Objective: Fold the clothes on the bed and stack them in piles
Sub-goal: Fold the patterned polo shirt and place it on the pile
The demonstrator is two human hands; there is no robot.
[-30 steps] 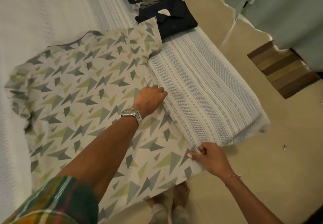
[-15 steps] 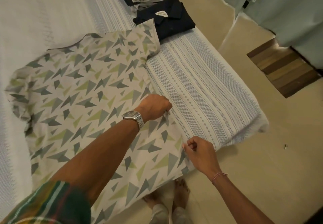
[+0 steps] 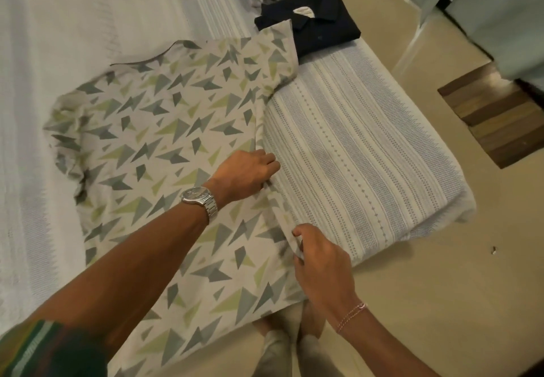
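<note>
We have the triangle-print shirt (image 3: pixel 164 129) spread flat on the bed (image 3: pixel 353 147), its long axis running from the hem near us to the collar farther up. Our left hand (image 3: pixel 244 175) and right hand (image 3: pixel 319 261) both pinch its right side edge.

Matt printed cloth shirt (image 3: pixel 164 129), shiny metal watch (image 3: pixel 197 197)

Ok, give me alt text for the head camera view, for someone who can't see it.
A person's left hand and right hand both grip the right side edge of a triangle-print shirt spread flat on a bed. Folded dark and light clothes sit stacked beyond it.
</note>
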